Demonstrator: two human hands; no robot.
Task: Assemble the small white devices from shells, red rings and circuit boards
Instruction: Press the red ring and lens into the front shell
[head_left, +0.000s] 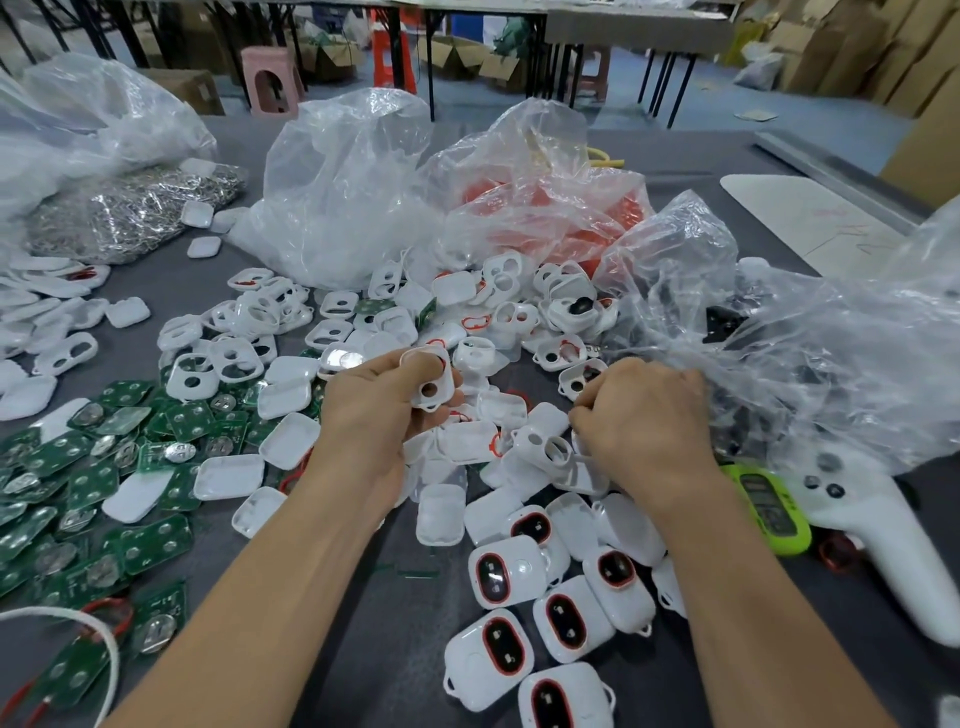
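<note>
The left hand (374, 410) grips a white plastic front shell with one oval and one round opening (434, 387), thumb and curled fingers pinched round its edges. It holds the shell just above the heap of loose white shells (244, 358) in the middle of the grey table (363, 597). The right hand (644, 415) lies knuckles-up at the edge of a crinkled clear plastic bag (779, 353), its fingers curled under. Whether they have hold of a part I cannot tell, since the back of the hand hides them. Green circuit boards (145, 540) lie spread to the left, the clear bag of red rings (597, 228) sits behind the heap, and finished white devices with red-rimmed windows (506, 569) lie near the person. The likely trouble is in the picking: parts overlap so thickly that the right hand may drag up two pieces or the wrong one. It may also snag the bag's film and scatter loose shells among the finished ones. A shell held only by its rim could slip while a ring is pressed in.
</note>
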